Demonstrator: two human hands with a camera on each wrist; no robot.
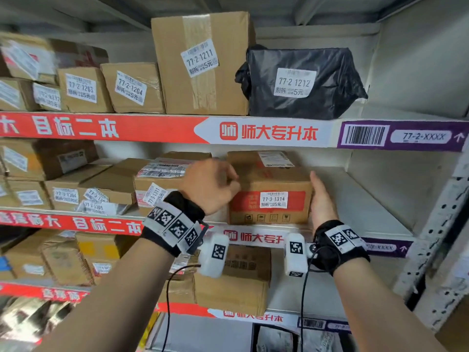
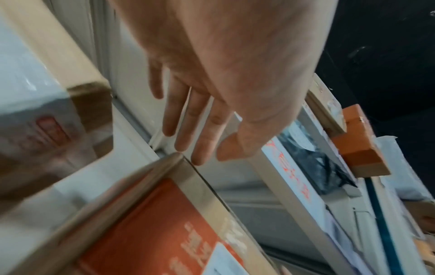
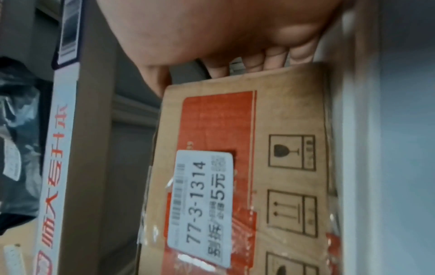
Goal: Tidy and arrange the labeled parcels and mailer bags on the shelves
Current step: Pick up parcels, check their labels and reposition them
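We have the 77-3-1314 box (image 1: 270, 193) between our hands at the shelf's front edge (image 1: 253, 236): right hand (image 1: 321, 201) flat against its right end, left hand (image 1: 210, 186) loosely open at its upper-left corner, gripping nothing.

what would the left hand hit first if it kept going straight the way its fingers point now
Probably the back wall of the shelf. The left hand has straight fingers that reach past the top rear edge of the 77-3-1314 box toward that pale panel. Depth is unclear, so it may graze the box first.

Two hands (image 1: 266, 194), one black mailer bag (image 1: 302, 82), perhaps twenty cardboard boxes (image 1: 200, 64)
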